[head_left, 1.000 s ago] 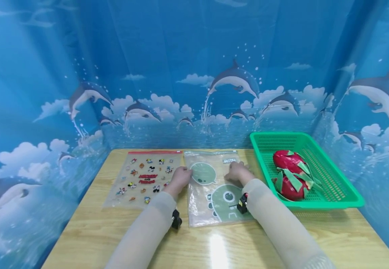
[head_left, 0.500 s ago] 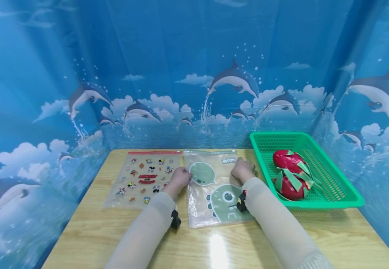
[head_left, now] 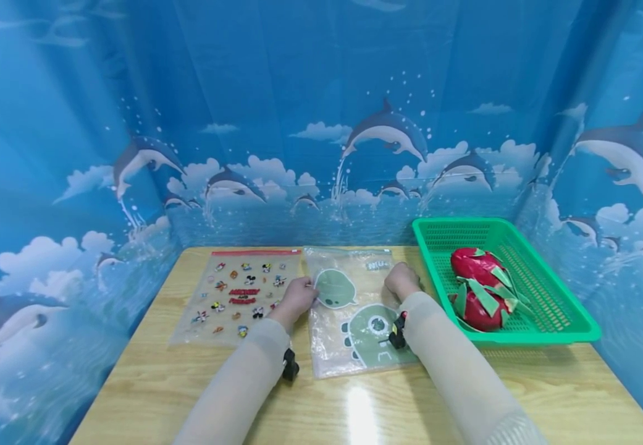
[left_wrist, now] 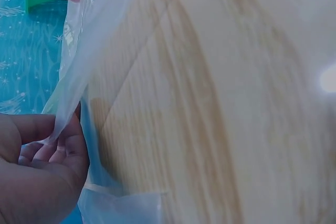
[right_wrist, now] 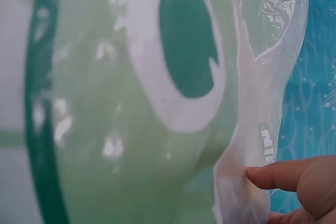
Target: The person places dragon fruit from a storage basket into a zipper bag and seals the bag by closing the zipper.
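l hand [left_wrist: 47, 169] + r hand [right_wrist: 312, 190] pinching clear bag [head_left: 354, 314] edges per wrist cams, dragonfruits [head_left: 482, 293] in head cam only

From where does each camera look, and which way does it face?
Head: on the head, facing forward and down at the table and green-printed bag; left hand, right hand and sleeves show.
Left wrist: on that wrist, facing the table and bag; parts of both hands show.
Right wrist: on that wrist, facing the bag's print; part of the right hand shows.
Wrist views share: bag, right hand.
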`<action>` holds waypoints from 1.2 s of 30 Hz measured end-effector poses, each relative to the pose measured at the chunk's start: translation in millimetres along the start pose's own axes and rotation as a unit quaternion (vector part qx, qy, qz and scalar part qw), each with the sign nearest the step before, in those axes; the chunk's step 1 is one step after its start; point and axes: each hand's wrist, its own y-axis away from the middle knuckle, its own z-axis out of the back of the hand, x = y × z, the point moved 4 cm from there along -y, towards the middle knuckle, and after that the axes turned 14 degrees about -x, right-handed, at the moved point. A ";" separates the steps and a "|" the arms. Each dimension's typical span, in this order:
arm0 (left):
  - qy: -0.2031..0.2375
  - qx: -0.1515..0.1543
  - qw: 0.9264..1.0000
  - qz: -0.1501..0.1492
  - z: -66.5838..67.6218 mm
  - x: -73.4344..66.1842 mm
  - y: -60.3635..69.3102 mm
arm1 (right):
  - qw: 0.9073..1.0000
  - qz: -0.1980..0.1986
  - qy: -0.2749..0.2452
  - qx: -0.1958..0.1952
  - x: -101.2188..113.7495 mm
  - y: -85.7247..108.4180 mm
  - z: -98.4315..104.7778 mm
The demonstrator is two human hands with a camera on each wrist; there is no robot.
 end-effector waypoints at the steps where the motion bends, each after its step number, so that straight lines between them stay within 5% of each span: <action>1: -0.004 0.001 1.000 0.000 0.1 0.1 0.0 | 1.000 0.000 -0.006 0.000 -0.1 0.0 0.5; 12: -0.022 0.008 0.999 -0.028 4.1 -1.0 2.0 | 0.992 0.037 -0.117 -0.023 4.0 -5.4 2.7; 17: 0.002 -0.005 1.000 0.001 4.6 -0.6 2.6 | 0.980 0.007 -0.196 -0.026 3.9 -4.9 2.9; 25: 0.012 -0.035 0.998 0.054 5.3 1.9 -4.6 | 0.970 -0.030 -0.240 0.021 5.5 -3.0 -2.3; 36: 0.039 -0.075 0.996 0.009 11.5 -1.0 -11.7 | 0.964 -0.038 -0.256 0.063 11.4 7.6 -1.2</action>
